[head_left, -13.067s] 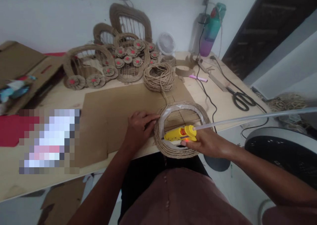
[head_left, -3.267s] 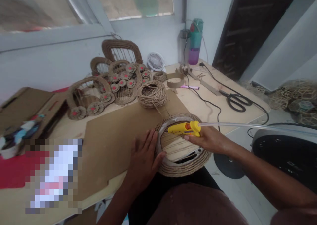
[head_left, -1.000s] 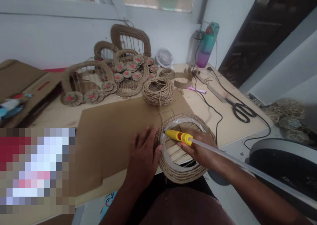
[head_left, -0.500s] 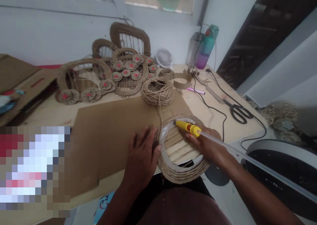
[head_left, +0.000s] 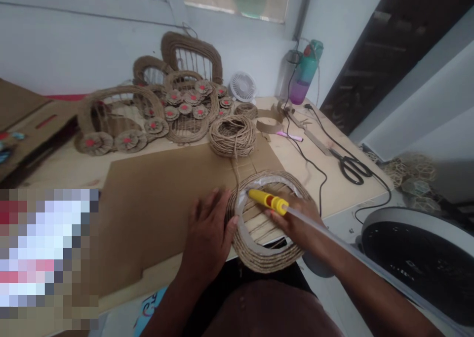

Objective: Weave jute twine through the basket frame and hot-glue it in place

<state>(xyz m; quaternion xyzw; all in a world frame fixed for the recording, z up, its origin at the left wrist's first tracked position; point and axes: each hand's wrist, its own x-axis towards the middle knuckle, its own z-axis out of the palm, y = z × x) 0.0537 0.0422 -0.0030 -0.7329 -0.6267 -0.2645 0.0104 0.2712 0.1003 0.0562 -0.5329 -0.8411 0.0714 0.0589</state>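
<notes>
In my right hand (head_left: 296,217) is a yellow glue gun (head_left: 267,200) with a long clear glue stick (head_left: 314,223) running out of its back. Its nozzle meets the pale inner rim of a round frame (head_left: 259,262) wound with jute cord. Strands cross the frame's opening. My left hand (head_left: 209,228) lies flat at the frame's left side, fingers stretched on a cardboard sheet (head_left: 163,193), thumb resting on the rim. A cord runs from the frame up to a ball of jute twine (head_left: 233,137).
Jute-wrapped frames (head_left: 192,45) and jute flowers with red centres (head_left: 128,140) stand at the back. A small white fan (head_left: 243,86), a bottle (head_left: 305,75), a pink pen (head_left: 290,136), black-handled scissors (head_left: 351,169) and a black cable (head_left: 305,159) lie around the right side.
My right hand has moved the glue gun left along the frame's inner rim, with the nozzle shifting toward the left side. My left hand stays in place; the camera has shifted slightly.
</notes>
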